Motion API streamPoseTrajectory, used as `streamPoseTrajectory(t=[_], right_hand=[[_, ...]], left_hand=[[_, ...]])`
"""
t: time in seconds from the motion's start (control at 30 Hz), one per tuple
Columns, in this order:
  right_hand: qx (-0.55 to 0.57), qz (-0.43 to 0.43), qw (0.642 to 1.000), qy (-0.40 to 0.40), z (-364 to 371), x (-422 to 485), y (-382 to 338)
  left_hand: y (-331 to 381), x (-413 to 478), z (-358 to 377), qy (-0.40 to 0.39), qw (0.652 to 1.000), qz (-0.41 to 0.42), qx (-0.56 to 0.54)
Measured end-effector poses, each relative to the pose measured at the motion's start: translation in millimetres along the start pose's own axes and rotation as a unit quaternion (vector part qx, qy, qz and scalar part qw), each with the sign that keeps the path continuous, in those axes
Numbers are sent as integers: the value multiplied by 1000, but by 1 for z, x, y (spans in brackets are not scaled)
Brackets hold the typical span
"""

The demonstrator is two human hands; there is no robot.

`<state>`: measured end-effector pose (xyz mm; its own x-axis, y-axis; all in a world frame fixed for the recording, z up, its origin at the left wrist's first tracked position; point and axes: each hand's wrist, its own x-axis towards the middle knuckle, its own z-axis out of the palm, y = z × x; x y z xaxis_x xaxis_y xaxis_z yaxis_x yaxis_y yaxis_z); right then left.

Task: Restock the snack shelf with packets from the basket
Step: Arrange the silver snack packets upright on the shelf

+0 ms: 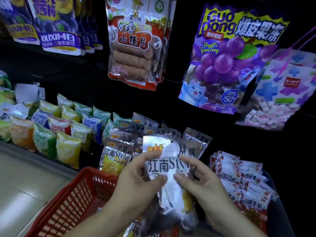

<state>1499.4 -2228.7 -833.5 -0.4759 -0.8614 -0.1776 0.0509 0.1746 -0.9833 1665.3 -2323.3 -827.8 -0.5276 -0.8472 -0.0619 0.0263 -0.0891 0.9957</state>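
Your left hand [136, 175] and right hand [200, 178] both pinch one shiny silver snack packet [168, 161] — above the red plastic mesh basket [73, 202].

The left hand [135, 177] and the right hand [201, 180] are bare. Each joins a bare wrist. The left forearm [102, 219] and right forearm [227, 219] are bare as far as the bottom edge. The left thumbnail [163, 178] and right thumbnail [177, 177] are short, rounded and plain, though slightly blurred.
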Motion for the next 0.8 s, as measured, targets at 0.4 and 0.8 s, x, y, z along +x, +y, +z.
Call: streamPoseTrajectory(t=[0.4, 0.8], right_hand=[[-22, -42, 998, 39, -1, 3, 6], [-60, -56, 995, 49, -4, 2, 2]], left_hand=[[0, 18, -18, 16, 996, 39, 82], [8, 22, -24, -36, 985, 80, 148]])
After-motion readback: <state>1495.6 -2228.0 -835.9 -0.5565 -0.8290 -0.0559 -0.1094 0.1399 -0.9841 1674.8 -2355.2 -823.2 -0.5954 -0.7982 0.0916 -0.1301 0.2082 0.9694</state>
